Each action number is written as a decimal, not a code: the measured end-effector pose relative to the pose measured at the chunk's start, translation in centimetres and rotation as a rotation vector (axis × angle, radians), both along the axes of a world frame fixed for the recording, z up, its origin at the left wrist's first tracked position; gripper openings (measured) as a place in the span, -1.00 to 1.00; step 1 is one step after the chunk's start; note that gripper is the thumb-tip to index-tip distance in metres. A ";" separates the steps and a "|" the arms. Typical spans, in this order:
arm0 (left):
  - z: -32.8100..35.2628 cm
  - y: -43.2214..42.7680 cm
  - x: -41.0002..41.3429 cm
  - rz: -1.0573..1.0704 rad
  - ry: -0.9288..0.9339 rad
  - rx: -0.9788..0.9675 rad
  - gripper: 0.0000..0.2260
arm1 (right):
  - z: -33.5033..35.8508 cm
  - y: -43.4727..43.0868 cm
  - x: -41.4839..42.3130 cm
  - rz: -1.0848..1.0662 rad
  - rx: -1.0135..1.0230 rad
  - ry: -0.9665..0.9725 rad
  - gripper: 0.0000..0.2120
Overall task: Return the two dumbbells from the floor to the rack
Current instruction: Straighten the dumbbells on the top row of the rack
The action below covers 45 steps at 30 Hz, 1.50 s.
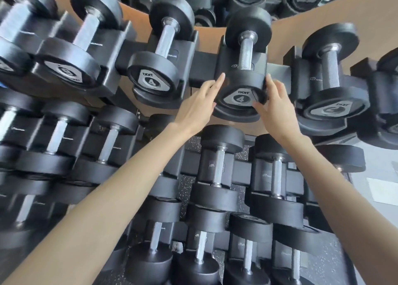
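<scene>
A black dumbbell marked 4 (pixel 242 84) lies in a cradle on the top tier of the black rack (pixel 202 67), handle pointing away from me. My left hand (pixel 198 106) rests flat against the left side of its near head, fingers stretched out. On the right side of that head, my right hand (pixel 274 110) touches it with spread fingers, thumb on the end face. Neither hand wraps around the weight. A second dumbbell marked 4 (pixel 154 78) sits in the cradle just to the left.
Several more black dumbbells fill the top tier on both sides, such as one at the right (pixel 331 104). Lower tiers hold others (pixel 217 172). Speckled floor (pixel 189 185) shows between them. A mirror at the top reflects the rack.
</scene>
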<state>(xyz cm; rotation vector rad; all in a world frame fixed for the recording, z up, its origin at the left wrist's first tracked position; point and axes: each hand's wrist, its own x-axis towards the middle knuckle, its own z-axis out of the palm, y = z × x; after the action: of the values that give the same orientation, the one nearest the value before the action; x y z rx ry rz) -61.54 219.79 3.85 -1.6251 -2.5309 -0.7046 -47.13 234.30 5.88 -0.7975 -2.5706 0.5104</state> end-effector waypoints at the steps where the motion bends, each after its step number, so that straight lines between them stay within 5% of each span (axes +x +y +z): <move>1: -0.3 -1.1 0.0 0.007 0.025 0.003 -0.40 | 0.2 -0.9 0.0 0.013 0.069 0.029 -0.40; 5: -1.3 -6.1 -0.9 0.065 0.112 0.046 -0.47 | 0.7 -4.4 -1.4 0.157 0.233 0.114 -0.48; 16: -0.7 -13.2 -10.7 0.404 0.052 -0.005 -0.41 | 0.2 -9.5 -9.8 0.289 0.097 0.022 -0.49; 26: 0.4 -10.5 -17.0 0.144 -0.330 -0.018 -0.43 | -0.5 -11.0 -17.5 0.104 -0.196 0.047 -0.50; 45: 1.2 -10.9 -16.8 0.110 -0.299 -0.034 -0.52 | -1.1 -11.7 -17.9 0.002 -0.248 0.114 -0.53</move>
<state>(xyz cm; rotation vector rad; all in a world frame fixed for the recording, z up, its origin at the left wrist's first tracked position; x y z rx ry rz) -78.36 208.87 5.02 -1.4722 -2.8243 -0.9622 -65.07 222.59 4.75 -0.8208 -2.4331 0.8618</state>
